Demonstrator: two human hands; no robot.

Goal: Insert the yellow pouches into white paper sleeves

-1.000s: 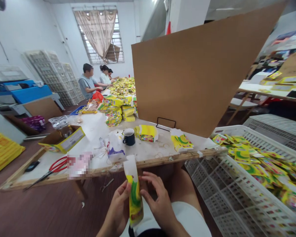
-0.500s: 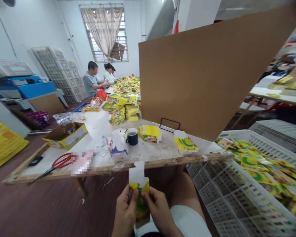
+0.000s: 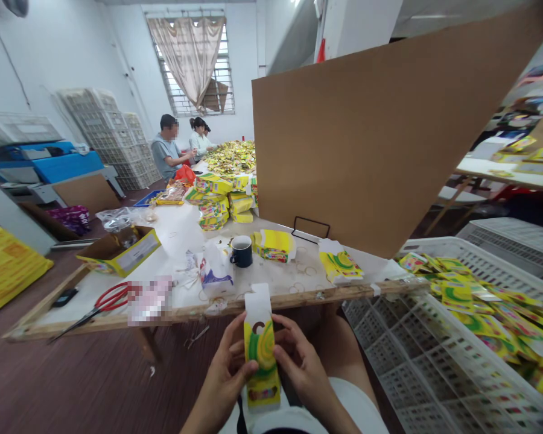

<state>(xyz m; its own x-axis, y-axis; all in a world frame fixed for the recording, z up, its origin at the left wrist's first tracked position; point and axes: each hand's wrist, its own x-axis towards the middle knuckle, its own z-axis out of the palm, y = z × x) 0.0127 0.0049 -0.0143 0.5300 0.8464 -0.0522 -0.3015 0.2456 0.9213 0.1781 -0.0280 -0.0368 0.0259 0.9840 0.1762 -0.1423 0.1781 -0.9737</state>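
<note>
Mug [image 3: 241, 251] & scissors [image 3: 93, 310] on table [image 3: 308, 293], cardboard sheet [image 3: 380, 138] behind, crate [image 3: 402, 361] w/ packets [image 3: 461, 295] rt.

One head-worn camera looks forward and slightly down, close above the left hand [image 3: 221, 378] and right hand [image 3: 306, 369] gripping a carton [image 3: 260, 352] at bottom centre; the desk [image 3: 276, 278] crosses mid-frame.

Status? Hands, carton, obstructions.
Left hand and right hand both grip the carton, upright, top flap open. Table edge just ahead; white crate at right.
</note>
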